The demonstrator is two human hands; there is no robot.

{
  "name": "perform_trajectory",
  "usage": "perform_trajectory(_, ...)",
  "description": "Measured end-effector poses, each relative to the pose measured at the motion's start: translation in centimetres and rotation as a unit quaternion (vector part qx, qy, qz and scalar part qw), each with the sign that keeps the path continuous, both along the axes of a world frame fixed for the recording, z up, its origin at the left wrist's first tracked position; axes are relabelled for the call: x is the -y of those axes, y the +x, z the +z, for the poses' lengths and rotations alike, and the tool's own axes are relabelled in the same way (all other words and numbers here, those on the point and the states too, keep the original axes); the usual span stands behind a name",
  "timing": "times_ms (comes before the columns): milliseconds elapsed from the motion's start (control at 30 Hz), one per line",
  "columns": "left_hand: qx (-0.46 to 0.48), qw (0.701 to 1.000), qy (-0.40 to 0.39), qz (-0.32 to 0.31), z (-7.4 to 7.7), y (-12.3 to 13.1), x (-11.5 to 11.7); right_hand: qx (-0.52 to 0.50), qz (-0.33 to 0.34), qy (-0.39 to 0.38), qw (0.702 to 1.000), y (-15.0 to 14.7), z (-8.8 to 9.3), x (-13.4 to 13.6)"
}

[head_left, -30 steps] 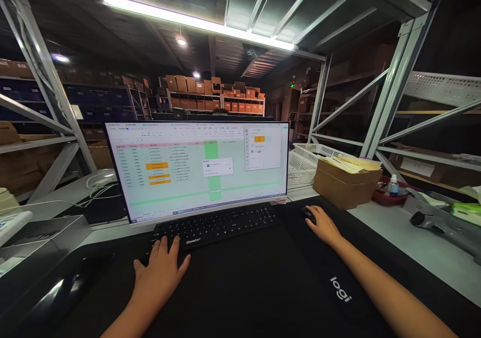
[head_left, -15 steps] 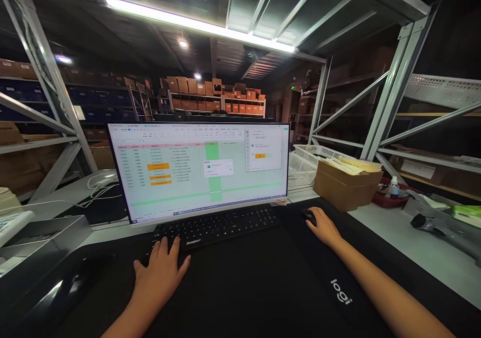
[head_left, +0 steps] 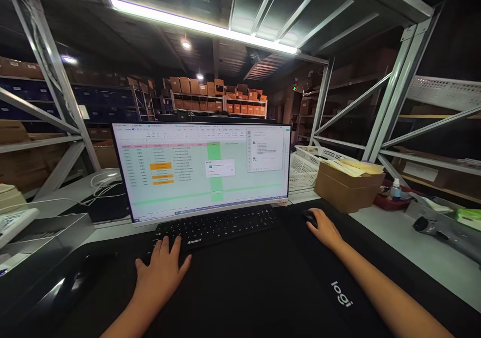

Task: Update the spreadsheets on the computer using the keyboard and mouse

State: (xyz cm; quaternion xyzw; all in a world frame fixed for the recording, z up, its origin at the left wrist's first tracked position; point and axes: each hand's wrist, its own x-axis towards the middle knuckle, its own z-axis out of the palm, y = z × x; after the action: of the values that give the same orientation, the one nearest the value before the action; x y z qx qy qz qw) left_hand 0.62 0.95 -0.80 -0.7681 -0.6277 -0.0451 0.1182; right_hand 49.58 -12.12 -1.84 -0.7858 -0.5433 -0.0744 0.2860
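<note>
My left hand (head_left: pixel 161 267) lies with spread fingers at the left end of a black keyboard (head_left: pixel 229 226), its fingertips on or just over the lower keys. Under the fingers of my right hand (head_left: pixel 323 227) sits a black computer mouse (head_left: pixel 308 216), partly covered by the hand. Both rest on a large black desk mat (head_left: pixel 248 283) with a "logi" mark at the right. Behind the keyboard stands a monitor (head_left: pixel 188 192) showing a spreadsheet with orange and green cells, a small pop-up box and a chat window at the upper right.
Right of the monitor are white perforated baskets (head_left: pixel 303 170) and a cardboard box (head_left: pixel 347 185) of papers. A spray bottle (head_left: pixel 396 190) and a handheld scanner (head_left: pixel 432 226) lie farther right. A grey tray (head_left: pixel 48 245) stands at the left. Metal rack posts (head_left: pixel 394 87) frame the desk.
The chat window's content has changed: the orange block is gone and lines of text show in it. My hands stay in place; the whole view has shifted slightly.
</note>
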Motion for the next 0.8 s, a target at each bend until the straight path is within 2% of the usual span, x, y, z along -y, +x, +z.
perform_trajectory(167, -0.001, 1.0, 0.006, -0.003, -0.15, -0.02, -0.07, 0.012, 0.02, 0.002, 1.0, 0.2, -0.26, -0.01)
perform_trajectory(367, -0.017, 1.0, -0.001, 0.005, 0.12, 0.17, 0.13, 0.017, 0.014, -0.007, 1.0, 0.69, -0.79, -0.23)
perform_trajectory(800, -0.005, 1.0, 0.004, -0.004, -0.11, -0.03, -0.01, 0.01, 0.005, -0.009, 1.0, 0.37, -0.54, -0.08)
